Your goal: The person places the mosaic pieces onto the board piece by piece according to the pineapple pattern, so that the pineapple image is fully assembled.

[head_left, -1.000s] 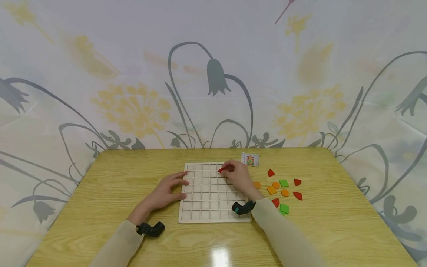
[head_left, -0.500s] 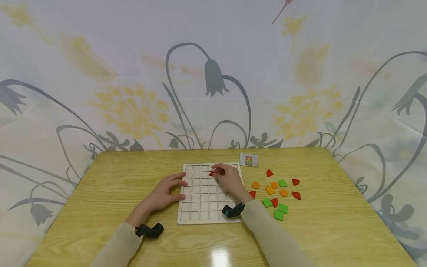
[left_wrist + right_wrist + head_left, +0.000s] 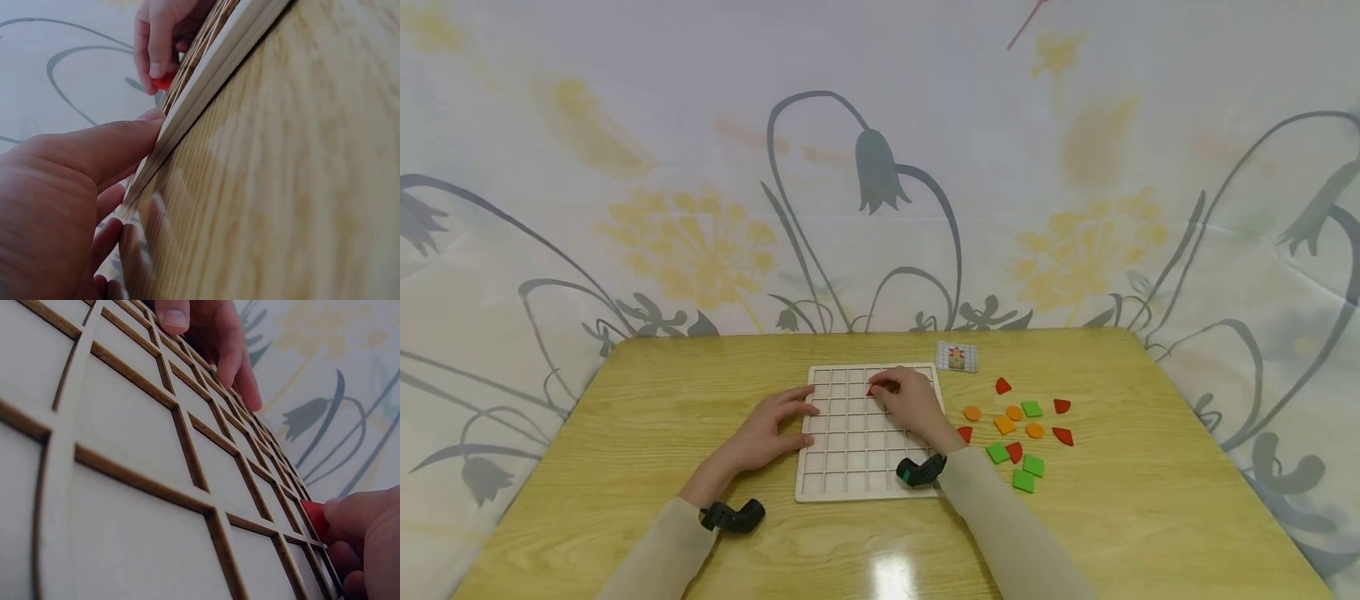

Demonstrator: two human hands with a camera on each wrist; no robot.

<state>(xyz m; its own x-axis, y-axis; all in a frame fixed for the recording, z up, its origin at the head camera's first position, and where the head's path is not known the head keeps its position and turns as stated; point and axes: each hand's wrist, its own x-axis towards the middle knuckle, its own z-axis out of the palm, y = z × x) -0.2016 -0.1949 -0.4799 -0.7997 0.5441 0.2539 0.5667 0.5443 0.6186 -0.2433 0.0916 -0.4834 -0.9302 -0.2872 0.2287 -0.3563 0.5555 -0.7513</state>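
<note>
A white grid board (image 3: 857, 458) with wooden ridges between its square cells lies on the table. My right hand (image 3: 913, 404) is over its upper part, pinching a red flat piece (image 3: 315, 515) between thumb and fingers. In the right wrist view that piece stands tilted, its lower edge right at a cell near the board's far side. My left hand (image 3: 771, 432) rests at the board's left edge, fingers spread and thumb (image 3: 134, 140) against the side. Part of the red piece is hidden behind my right fingers in the head view.
Right of the board lie several loose pieces: red quarter-rounds such as this red piece (image 3: 1062, 436), green squares including a green square (image 3: 1023, 480), orange discs like an orange disc (image 3: 972, 413), and an orange square (image 3: 1004, 425). A pattern card (image 3: 957, 357) lies behind the board's right corner.
My right hand has moved left over the board with the red piece and lowered it toward a cell, then stayed nearly still. The left hand has kept its place at the edge.
</note>
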